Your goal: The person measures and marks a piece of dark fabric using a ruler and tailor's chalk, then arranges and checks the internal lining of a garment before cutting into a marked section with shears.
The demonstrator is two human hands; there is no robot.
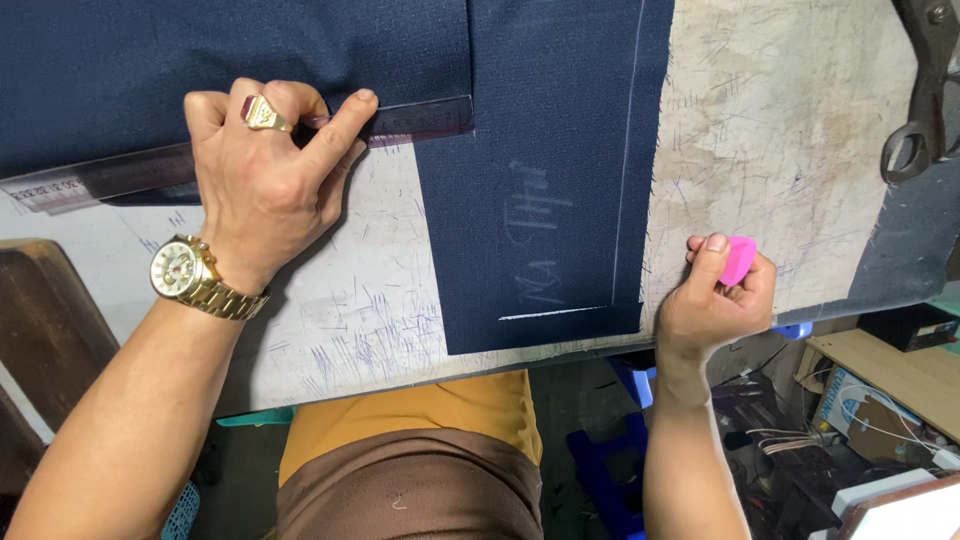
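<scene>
Left hand (262, 180) pressed down, fingers curled, on a clear ruler (250, 150); forefinger stretched along the ruler's upper edge, thumb side tucked under. Ruler's long axis runs nearly left–right with a slight tilt, left end lower, right end stopping at the inner corner of the navy cloth (545, 180). The ruler lies along the lower edge of the wide upper part of the cloth, half on cloth, half over the scarred table (780, 150). Right hand (715, 295) hangs off the table's near edge, well apart from the ruler, thumb and fingers pinching a pink chalk (740, 258) with its upper edge showing. A narrower tongue of cloth hangs down between the two hands; it carries a long pale chalk line parallel to its right edge, a short white line across near its bottom, and faint chalk scribbles. Chalk sits just right of that tongue's right edge, so the marked lines lie to the left of the right hand and the ruler further left and up. Large shears (925, 90) rest at the far right, near neither hand.
</scene>
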